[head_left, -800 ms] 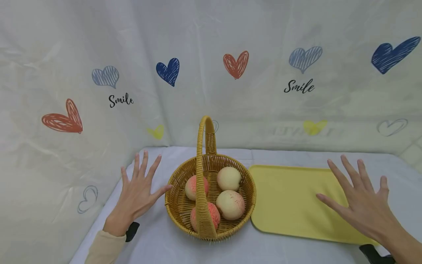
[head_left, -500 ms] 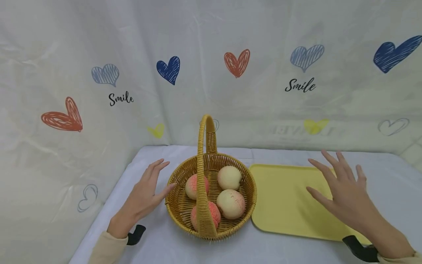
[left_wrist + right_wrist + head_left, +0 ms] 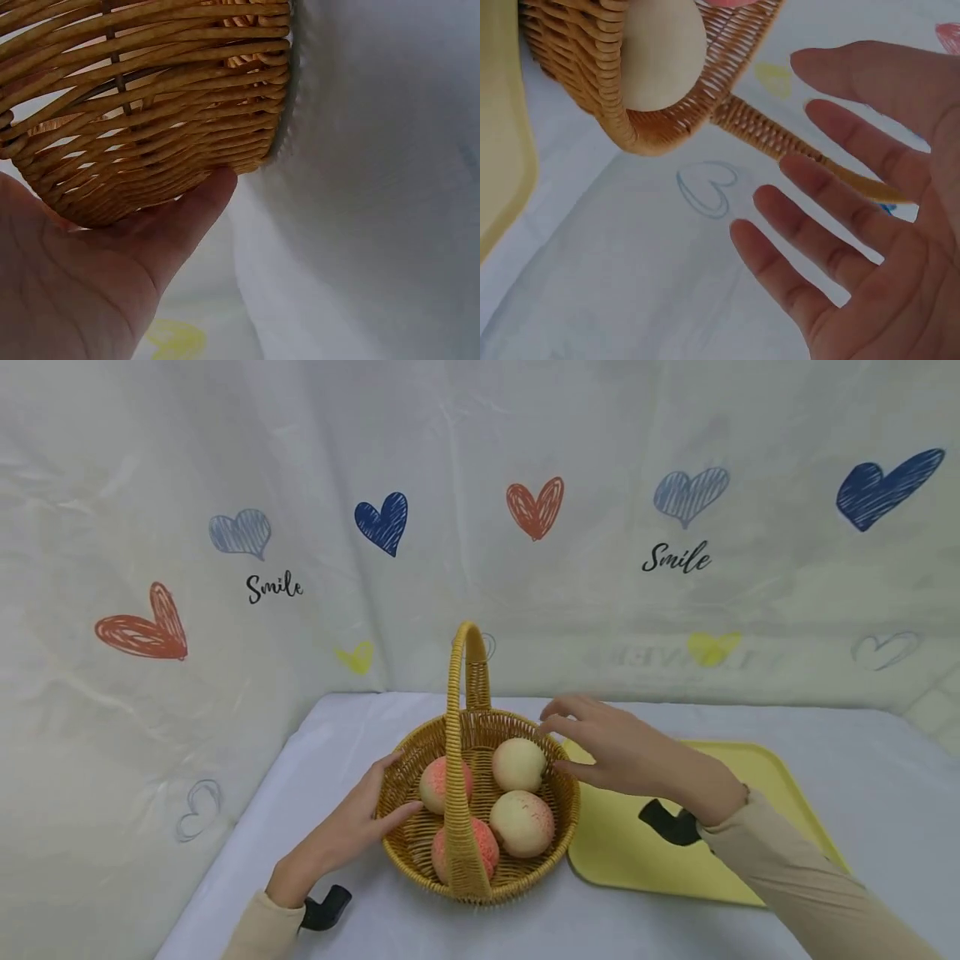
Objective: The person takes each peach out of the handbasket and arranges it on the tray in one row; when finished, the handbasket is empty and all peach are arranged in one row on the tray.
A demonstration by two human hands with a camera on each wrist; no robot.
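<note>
Both hands have moved in to the basket: the right hand from above the tray to the right rim, the left hand closer on the left.

The woven basket stands on the white-covered tabletop, its tall handle upright, with four peaches lying inside, two pinker ones to the left and two paler ones to the right. The left hand has its thumb apart from its fingers and touches the basket's outer wall, gripping nothing that shows. The right hand's fingers are spread and slightly bent beside the right rim, near the paler peaches, holding nothing. The yellow tray lies just right of the basket, partly under the right forearm.
</note>
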